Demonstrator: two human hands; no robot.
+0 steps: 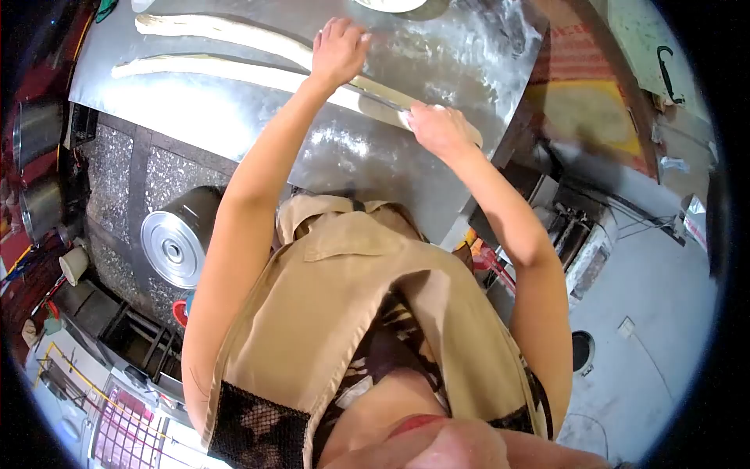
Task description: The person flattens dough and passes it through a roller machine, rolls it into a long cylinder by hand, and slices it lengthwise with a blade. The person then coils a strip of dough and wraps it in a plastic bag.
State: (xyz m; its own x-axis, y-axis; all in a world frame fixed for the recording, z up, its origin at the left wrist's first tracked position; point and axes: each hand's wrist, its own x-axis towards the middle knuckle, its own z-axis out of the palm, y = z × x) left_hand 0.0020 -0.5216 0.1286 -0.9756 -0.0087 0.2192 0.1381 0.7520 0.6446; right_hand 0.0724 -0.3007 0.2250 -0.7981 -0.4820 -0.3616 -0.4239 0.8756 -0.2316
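Two long ropes of pale dough lie side by side on a floured metal table (359, 160). My left hand (340, 52) is over the far dough rope (223, 30), its fingers bent and a little apart, with nothing visible in them. My right hand (439, 127) is closed around the handle end of a knife (380, 101) at the right part of the dough. The thin blade points left along the dough. The near dough rope (203, 66) runs from the left to beneath my left wrist.
A white bowl (394, 3) is at the table's far edge. Left of my body stands a metal pot with a lid (173, 248). A red and yellow sack (582, 113) lies beyond the table's right edge. Burners and racks are lower left.
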